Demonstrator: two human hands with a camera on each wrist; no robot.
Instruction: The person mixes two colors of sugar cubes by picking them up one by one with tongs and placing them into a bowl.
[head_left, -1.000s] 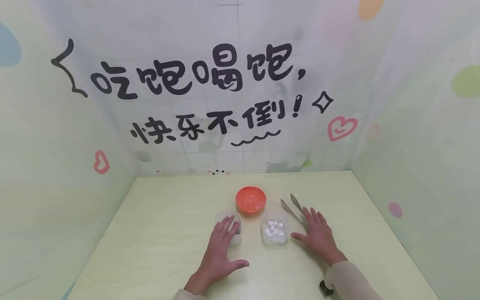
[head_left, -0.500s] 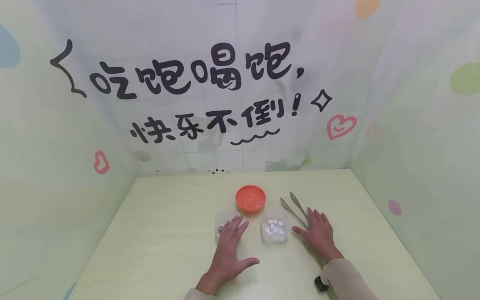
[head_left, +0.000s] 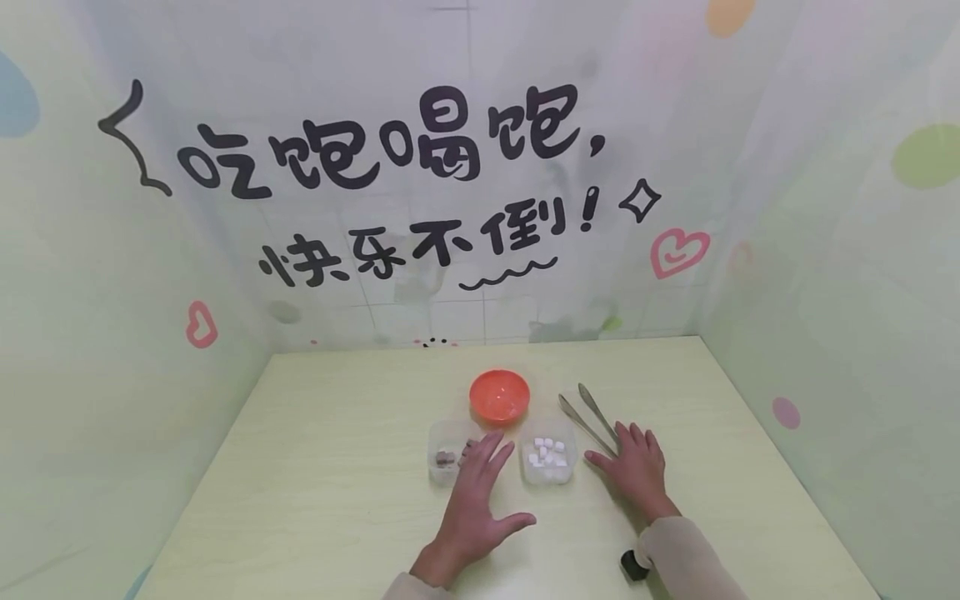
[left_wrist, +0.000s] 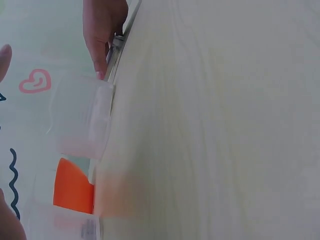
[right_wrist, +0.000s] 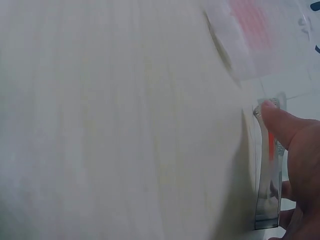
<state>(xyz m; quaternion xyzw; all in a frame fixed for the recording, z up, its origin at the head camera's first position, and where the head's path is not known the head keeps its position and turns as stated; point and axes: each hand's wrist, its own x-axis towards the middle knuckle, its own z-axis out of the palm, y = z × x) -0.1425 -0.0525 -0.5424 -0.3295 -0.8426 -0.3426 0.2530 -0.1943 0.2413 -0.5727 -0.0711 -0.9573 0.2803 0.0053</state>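
My right hand (head_left: 636, 471) holds metal tongs (head_left: 577, 417) at their near end, the two long arms spread apart and pointing to the back wall. In the right wrist view the thumb lies on the tongs (right_wrist: 267, 185) and fingers show behind them. My left hand (head_left: 474, 517), fingers spread and holding nothing, is over the right part of a clear container (head_left: 442, 477) with brown pieces (head_left: 445, 458), partly hiding it. A second clear container (head_left: 547, 477) with several white cubes (head_left: 545, 445) stands between the hands. Behind both containers sits an orange bowl (head_left: 499, 397).
The pale wooden table (head_left: 322, 467) meets a printed back wall (head_left: 420, 317) and two side walls. A small black device (head_left: 633, 567) is at the right sleeve (head_left: 690, 554).
My left hand has moved rightward, uncovering the brown pieces in the left container. The right hand stays at the tongs with only a slight shift. Containers and bowl keep their places.
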